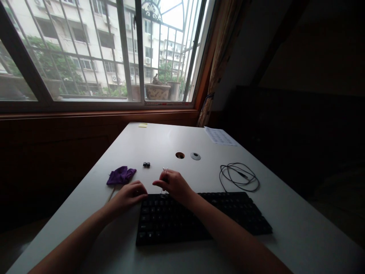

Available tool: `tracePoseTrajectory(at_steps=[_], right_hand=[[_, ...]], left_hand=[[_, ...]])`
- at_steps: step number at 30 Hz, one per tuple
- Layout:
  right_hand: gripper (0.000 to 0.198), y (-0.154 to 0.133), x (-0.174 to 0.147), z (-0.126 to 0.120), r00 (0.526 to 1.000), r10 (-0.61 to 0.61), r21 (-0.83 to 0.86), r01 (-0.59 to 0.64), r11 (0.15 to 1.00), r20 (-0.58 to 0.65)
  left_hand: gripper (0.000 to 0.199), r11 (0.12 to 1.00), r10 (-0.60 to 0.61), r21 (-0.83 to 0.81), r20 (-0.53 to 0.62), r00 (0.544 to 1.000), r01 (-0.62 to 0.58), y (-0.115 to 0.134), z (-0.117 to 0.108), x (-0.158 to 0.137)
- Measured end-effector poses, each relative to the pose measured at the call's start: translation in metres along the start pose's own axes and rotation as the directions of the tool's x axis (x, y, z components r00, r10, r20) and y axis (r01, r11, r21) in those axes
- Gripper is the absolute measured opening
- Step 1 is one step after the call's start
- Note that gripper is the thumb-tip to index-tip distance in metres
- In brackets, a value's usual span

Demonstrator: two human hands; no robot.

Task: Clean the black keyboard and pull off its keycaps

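A black keyboard (176,222) lies on the white table in front of me. My right hand (173,185) is over its top row, closed round a wire keycap puller (164,193). The puller's thin metal loops reach down to the keys, and its other end sticks up above my fingers. Whether the wires hold a key is too small to tell. At the keyboard's upper left corner, my left hand (131,195) has its thumb and fingertips together on the edge. Two loose black keycaps (146,164) sit beyond my hands.
A crumpled purple cloth (121,175) lies at the left, with a thin stick (111,194) partly under my left hand. A coiled black cable (239,177) is at the right. Farther back are a cable hole (180,155), its round cover (195,156), printed paper (221,136) and yellow notes (143,125).
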State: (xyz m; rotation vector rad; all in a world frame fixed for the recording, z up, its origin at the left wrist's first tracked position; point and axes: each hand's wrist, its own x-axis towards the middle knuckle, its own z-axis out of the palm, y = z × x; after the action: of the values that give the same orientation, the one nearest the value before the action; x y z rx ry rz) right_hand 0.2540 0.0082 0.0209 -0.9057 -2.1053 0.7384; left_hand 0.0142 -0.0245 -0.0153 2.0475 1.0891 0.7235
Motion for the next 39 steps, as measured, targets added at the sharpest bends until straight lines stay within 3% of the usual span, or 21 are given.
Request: tracePoseTrajectory(at_steps=[4,9,13,18,21,29,33,39], right_hand=[[0.041,0.003,0.000,0.006,0.999,-0.039,-0.001,0.039,0.999,-0.037],[0.038,0.013,-0.002,0.014,0.996,-0.080,-0.029,0.081,0.996,0.043],[0.035,0.017,-0.008,0.013,0.984,-0.162,-0.157,0.173,0.972,0.081],[0.025,0.021,-0.014,0.007,0.978,-0.078,-0.247,0.125,0.961,0.192],[0.028,0.023,-0.015,0.007,0.980,-0.049,-0.277,0.102,0.955,0.193],[0.039,0.022,-0.015,0.007,0.987,-0.011,-0.126,0.031,0.992,0.157],[0.044,0.024,-0.016,0.006,0.997,0.077,0.012,-0.077,0.997,0.032],[0.040,0.026,-0.015,0.009,0.999,-0.017,-0.002,0.017,1.000,0.040]], left_hand=[[0.023,1.000,0.004,0.008,-0.001,1.000,-0.004,0.000,0.000,-0.001],[0.024,1.000,0.013,0.019,-0.012,1.000,-0.013,-0.003,0.001,0.000],[0.023,1.000,0.019,0.015,-0.012,1.000,-0.019,-0.004,0.002,0.000],[0.026,1.000,0.009,0.013,-0.011,1.000,-0.009,-0.003,0.001,-0.001],[0.026,1.000,0.008,0.011,-0.004,1.000,-0.008,-0.003,0.001,0.000],[0.024,1.000,0.010,-0.015,-0.004,1.000,-0.010,-0.004,0.002,0.000],[0.024,0.999,0.002,-0.036,-0.004,1.000,-0.002,-0.002,0.002,0.000],[0.024,1.000,0.000,0.003,-0.029,1.000,0.000,0.002,0.003,-0.001]])
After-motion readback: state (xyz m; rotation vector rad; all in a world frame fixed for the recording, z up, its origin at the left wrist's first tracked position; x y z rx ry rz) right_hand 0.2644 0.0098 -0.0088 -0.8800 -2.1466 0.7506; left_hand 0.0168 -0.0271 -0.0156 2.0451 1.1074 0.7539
